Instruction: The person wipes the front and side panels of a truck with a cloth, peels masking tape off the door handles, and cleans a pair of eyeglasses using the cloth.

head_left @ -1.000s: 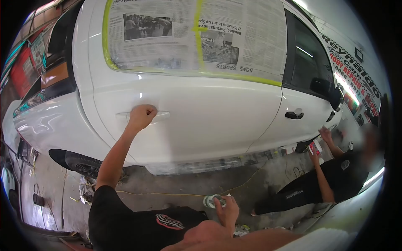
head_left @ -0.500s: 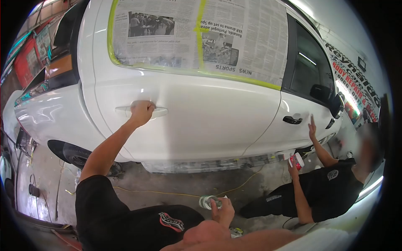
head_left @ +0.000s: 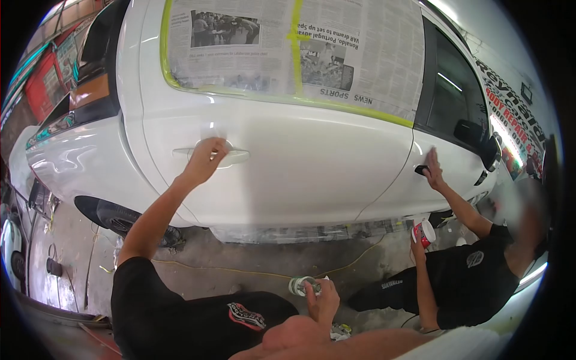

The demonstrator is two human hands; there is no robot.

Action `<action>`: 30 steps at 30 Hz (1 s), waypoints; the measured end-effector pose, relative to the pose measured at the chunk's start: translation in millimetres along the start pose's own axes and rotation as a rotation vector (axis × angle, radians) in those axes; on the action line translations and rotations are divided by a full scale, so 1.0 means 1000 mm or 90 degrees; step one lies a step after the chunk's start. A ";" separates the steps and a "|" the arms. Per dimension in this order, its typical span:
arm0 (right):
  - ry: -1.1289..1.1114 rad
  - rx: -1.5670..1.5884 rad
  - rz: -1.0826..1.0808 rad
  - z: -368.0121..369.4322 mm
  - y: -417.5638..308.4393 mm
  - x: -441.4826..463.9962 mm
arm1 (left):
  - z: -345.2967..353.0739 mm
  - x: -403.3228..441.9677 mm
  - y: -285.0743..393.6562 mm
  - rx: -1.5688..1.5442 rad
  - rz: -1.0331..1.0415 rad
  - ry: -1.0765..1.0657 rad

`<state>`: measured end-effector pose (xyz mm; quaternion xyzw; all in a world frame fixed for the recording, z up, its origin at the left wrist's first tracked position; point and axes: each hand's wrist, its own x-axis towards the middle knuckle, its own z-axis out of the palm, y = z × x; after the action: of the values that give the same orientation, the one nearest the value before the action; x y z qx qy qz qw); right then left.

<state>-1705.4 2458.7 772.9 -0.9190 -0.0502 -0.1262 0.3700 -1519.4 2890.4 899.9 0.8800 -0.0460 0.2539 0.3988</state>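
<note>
A white door handle (head_left: 235,157) is set in the glossy white car door (head_left: 318,162). My left hand (head_left: 207,159) is at the recess above this handle, its fingers curled together and slightly blurred. Whether something is pinched under the fingertips I cannot make out. Low in the view, close to my black shirt, my right hand (head_left: 324,301) grips a small round container (head_left: 297,285) with a pale green and white side. What the container holds is too small to tell.
A co-worker (head_left: 474,264) on the right touches the front door near a black handle (head_left: 422,170) and holds a red and white tub (head_left: 423,234). Newspaper (head_left: 240,66) edged with yellow tape (head_left: 360,111) masks the window. A yellow cord (head_left: 354,264) crosses the floor.
My left hand has shifted slightly at the handle recess, its fingers lifting from the handle. The co-worker's hand has moved left to the black handle. The view has shifted slightly.
</note>
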 end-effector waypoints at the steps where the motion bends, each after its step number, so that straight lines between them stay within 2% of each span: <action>1: -0.003 0.011 0.002 0.001 -0.002 0.000 | 0.001 -0.001 -0.001 0.040 0.020 0.006; 3: -0.007 0.013 -0.010 0.002 -0.005 -0.001 | 0.018 0.002 -0.005 0.104 0.068 0.004; 5: 0.012 -0.019 -0.007 0.006 0.000 -0.004 | 0.032 0.006 -0.044 0.207 0.191 0.079; 6: 0.019 -0.010 -0.003 0.008 0.002 -0.007 | 0.031 0.010 -0.048 0.216 0.190 0.069; 7: 0.026 0.001 -0.004 0.007 0.002 -0.009 | 0.028 0.015 -0.041 0.160 0.115 0.026; 8: 0.008 -0.009 0.027 0.002 0.002 -0.010 | 0.030 0.016 -0.036 0.120 0.146 0.067; 10: -0.047 -0.007 0.070 -0.003 -0.002 -0.013 | 0.023 0.013 -0.020 0.151 0.151 0.047; 12: -0.039 0.005 0.081 -0.006 -0.007 -0.017 | 0.020 0.009 -0.008 0.136 0.144 0.019; 16: -0.040 0.000 0.077 -0.002 -0.012 -0.014 | 0.021 0.016 -0.019 0.138 0.155 -0.020; 19: -0.011 -0.052 0.064 0.007 -0.008 -0.014 | 0.027 0.015 -0.042 0.140 0.211 0.013; 20: -0.012 -0.041 0.067 0.010 -0.011 -0.012 | 0.025 0.015 -0.049 0.176 0.190 0.003; 22: -0.022 -0.024 0.073 0.002 -0.019 -0.005 | 0.015 0.009 -0.034 0.073 0.177 -0.001; 24: -0.029 -0.027 0.051 0.009 -0.019 -0.002 | 0.005 0.002 -0.026 0.065 0.241 0.011; 25: -0.023 -0.034 0.047 0.011 -0.020 -0.001 | -0.001 -0.008 -0.010 -0.007 0.106 -0.029; 30: -0.052 -0.022 0.019 0.017 -0.024 0.001 | -0.004 -0.019 -0.024 -0.157 0.043 0.046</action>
<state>-1705.2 2487.5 777.0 -0.9304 -0.0495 -0.0838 0.3534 -1531.1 2907.9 876.4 0.8126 -0.0924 0.2911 0.4964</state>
